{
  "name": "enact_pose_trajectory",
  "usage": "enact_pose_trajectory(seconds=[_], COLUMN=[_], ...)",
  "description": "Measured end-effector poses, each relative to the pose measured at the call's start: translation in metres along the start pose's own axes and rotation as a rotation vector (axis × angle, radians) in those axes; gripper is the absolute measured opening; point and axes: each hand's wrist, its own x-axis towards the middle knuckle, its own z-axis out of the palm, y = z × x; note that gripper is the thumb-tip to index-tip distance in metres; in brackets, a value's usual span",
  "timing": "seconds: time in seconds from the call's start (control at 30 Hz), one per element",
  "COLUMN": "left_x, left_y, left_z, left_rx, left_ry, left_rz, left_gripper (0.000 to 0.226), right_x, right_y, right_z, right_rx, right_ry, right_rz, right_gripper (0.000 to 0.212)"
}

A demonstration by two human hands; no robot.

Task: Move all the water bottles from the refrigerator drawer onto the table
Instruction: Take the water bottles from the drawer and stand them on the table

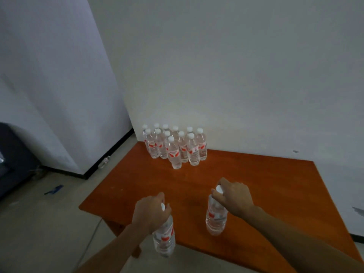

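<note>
My left hand (pixel 150 212) grips a clear water bottle (pixel 164 238) by its neck, white cap showing between the fingers; the bottle hangs over the table's near edge. My right hand (pixel 232 196) grips a second bottle (pixel 216 219) by its neck and cap, above the table's middle front. Whether that bottle's base touches the wood I cannot tell. Several more bottles (pixel 175 147) with red-and-white labels stand upright in a tight cluster at the far left corner of the orange-brown wooden table (pixel 275 194). The refrigerator drawer is out of view.
White walls meet behind the table's far corner. A dark piece of furniture (pixel 13 158) stands at the left edge. On the grey floor lie a blue scrap (pixel 54 189) and a thin cable (pixel 92 237). A black skirting strip runs along the wall base.
</note>
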Motion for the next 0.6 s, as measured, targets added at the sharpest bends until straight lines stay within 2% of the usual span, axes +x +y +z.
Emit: enact_pose_trajectory(seconds=[0.23,0.47,0.6], left_x=[0.121,0.238,0.297], left_y=[-0.086,-0.131,-0.149], left_z=[-0.018,-0.008,0.009], left_rx=[0.042,0.048,0.017], left_ry=[0.027,0.017,-0.029], left_rz=[0.09,0.097,0.108], left_gripper=[0.025,0.026,0.03], right_x=[0.109,0.213,0.264], right_y=[-0.041,-0.039,-0.03], right_z=[0.037,0.069,0.094], right_rx=[0.065,0.044,0.051], right_ry=[-0.013,0.032,-0.039], right_rz=[0.132,0.14,0.169], right_gripper=[0.039,0.042,0.041])
